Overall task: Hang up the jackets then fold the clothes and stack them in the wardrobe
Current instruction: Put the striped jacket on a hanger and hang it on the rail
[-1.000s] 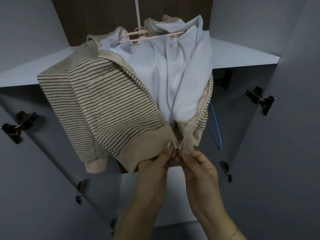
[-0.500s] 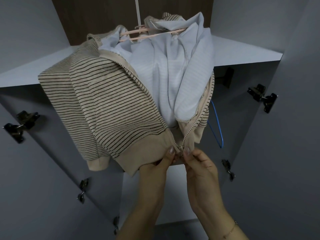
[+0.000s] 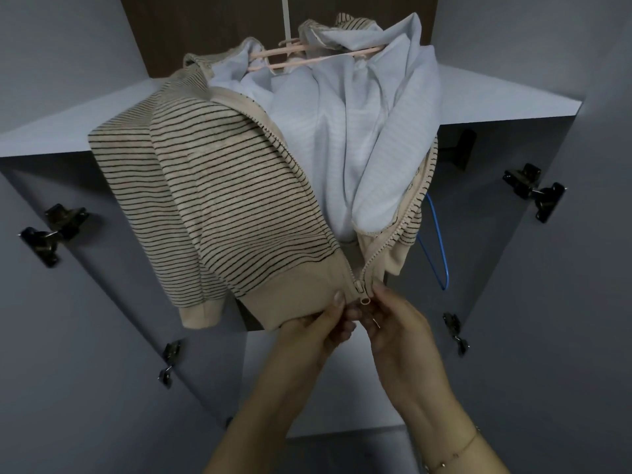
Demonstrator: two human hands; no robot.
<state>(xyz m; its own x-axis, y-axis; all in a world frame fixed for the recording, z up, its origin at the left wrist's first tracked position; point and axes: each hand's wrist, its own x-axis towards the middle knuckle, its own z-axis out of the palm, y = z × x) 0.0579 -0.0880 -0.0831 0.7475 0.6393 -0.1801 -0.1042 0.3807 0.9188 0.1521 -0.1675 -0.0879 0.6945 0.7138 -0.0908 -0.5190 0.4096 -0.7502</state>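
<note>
Head view: our left hand (image 3: pixel 321 323) and right hand (image 3: pixel 393 319) pinch the striped jacket (image 3: pixel 232 200) zipper (image 3: pixel 361 295); jacket hangs on pink hanger (image 3: pixel 307 58) inside wardrobe (image 3: pixel 513 100).

Striped jacket (image 3: pixel 239 206) blocking wardrobe opening

The jacket (image 3: pixel 219 206) is showing soft knitted striped cloth with a smooth pale lining (image 3: pixel 359 131). The hanger (image 3: pixel 307 56) is looking like matt pink plastic. The wardrobe shelf (image 3: pixel 496 97) is appearing smooth and matt, its hinges (image 3: pixel 533 191) dark metal.

Beige striped jacket (image 3: pixel 219 206) on pink hanger (image 3: pixel 307 56), unzipped, white lining showing.
</note>
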